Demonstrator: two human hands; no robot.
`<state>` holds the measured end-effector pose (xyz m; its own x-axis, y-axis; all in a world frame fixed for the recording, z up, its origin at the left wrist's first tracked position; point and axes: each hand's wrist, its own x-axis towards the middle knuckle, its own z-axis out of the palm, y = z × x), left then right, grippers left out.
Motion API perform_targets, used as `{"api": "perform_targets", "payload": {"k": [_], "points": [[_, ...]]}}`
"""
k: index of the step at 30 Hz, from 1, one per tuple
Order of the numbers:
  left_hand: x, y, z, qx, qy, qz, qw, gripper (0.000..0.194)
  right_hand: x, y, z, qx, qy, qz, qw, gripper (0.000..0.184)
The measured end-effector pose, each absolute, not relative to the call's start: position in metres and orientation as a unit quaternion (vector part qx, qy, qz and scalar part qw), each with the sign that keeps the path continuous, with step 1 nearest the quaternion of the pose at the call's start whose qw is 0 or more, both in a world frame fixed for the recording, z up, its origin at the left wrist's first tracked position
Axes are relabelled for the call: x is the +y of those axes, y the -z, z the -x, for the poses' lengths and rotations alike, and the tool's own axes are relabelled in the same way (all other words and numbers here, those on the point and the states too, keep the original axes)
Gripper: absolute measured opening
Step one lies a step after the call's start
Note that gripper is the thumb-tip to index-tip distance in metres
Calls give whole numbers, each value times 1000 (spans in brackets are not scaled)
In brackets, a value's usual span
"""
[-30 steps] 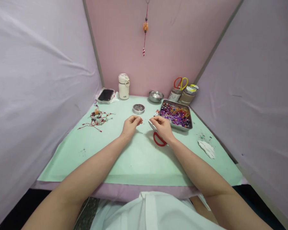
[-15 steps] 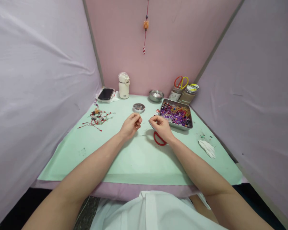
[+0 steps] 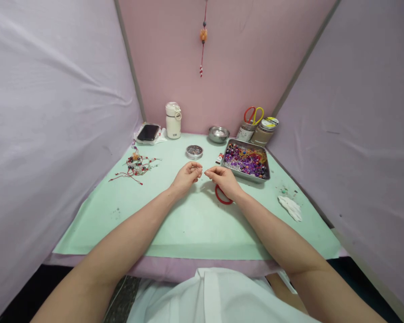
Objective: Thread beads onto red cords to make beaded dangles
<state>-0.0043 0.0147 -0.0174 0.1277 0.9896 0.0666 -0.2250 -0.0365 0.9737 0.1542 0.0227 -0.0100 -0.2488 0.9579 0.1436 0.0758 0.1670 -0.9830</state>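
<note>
Over the middle of the green table cover, my left hand is closed in a pinch, thumb against fingertips. Facing it across a narrow gap, my right hand pinches too, its fingertips pointing left. Whatever lies between the fingertips is too small to make out. Beneath my right hand lies a pair of scissors; one red handle loop shows and the blades are hidden by the hand. Just beyond my right hand stands a metal tray of purple, dark and orange beads. A round dish of small pieces sits behind my left hand.
Beaded red strings lie at left. Along the back stand a phone, a cream bottle, a steel bowl, and jars, one holding scissors. A white cloth lies at right. A beaded pendant hangs on the wall.
My hands have drawn closer together. My right hand has shifted slightly left, covering the scissors' blades, and my left fingers have dipped back and then come forward to the right.
</note>
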Motion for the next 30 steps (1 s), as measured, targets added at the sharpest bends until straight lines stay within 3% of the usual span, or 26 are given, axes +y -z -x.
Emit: {"api": "perform_targets", "payload": {"k": [11,21,30], "points": [[17,24,4,399,-516,-552,519,19,23,12,-154,-642,-460,409,458,20],[12,13,7,477,-469,-594,447,20,24,9,-157,-713,-319,396,484,15],[13,17,6,487,-453,-563,490,26,24,12,-156,-700,-347,379,496,17]]}}
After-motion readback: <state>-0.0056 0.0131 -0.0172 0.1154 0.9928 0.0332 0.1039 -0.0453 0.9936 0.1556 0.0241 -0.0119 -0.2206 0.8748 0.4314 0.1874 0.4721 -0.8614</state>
